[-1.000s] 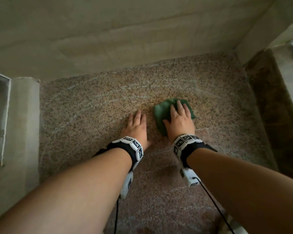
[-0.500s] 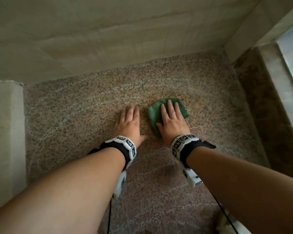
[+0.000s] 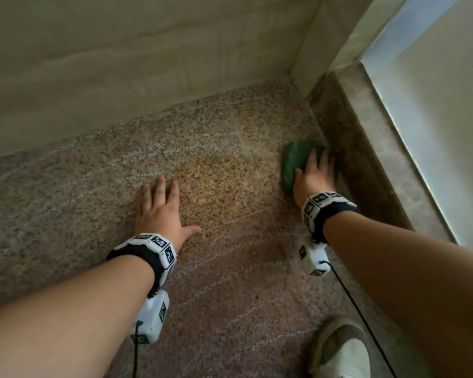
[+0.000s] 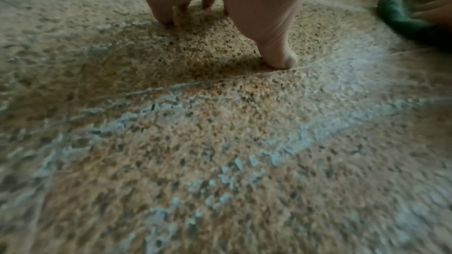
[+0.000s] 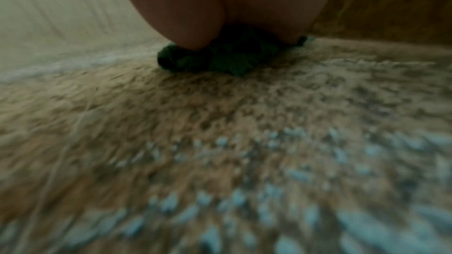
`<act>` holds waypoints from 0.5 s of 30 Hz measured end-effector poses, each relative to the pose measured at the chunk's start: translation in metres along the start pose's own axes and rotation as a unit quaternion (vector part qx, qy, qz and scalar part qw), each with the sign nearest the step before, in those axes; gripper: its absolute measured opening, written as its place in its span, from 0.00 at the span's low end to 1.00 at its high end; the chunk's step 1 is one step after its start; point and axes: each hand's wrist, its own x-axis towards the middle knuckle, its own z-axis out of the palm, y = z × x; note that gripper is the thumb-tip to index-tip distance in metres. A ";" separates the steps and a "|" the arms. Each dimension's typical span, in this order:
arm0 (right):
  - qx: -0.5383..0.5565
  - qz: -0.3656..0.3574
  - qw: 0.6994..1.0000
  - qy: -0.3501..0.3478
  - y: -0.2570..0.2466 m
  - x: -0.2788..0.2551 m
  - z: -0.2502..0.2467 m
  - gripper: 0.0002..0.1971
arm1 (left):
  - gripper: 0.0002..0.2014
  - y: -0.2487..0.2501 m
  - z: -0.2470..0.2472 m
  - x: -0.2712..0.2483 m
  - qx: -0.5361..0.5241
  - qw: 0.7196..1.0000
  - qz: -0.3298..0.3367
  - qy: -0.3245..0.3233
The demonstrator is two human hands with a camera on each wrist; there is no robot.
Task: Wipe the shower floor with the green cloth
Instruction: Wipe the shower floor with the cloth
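The green cloth lies bunched on the speckled granite shower floor, right against the brown stone curb. My right hand presses flat on it with straight fingers, covering its right part. In the right wrist view the cloth shows dark under the palm. My left hand rests flat on the bare floor to the left, fingers spread, thumb out. The left wrist view shows its thumb on the floor and the cloth at the far right.
A beige tiled wall bounds the floor at the back. The brown stone curb runs along the right, with a pale glass panel beyond it. A shoe stands at the bottom right. Pale streaks cross the floor.
My right hand has slid the cloth to the right, away from the left hand, up to the curb. The left hand stayed planted. The head view has turned right.
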 end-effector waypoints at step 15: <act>-0.116 -0.317 0.937 -0.089 -0.097 -0.060 0.035 0.36 | 0.58 0.003 -0.003 -0.001 0.009 1.000 -0.002 -0.010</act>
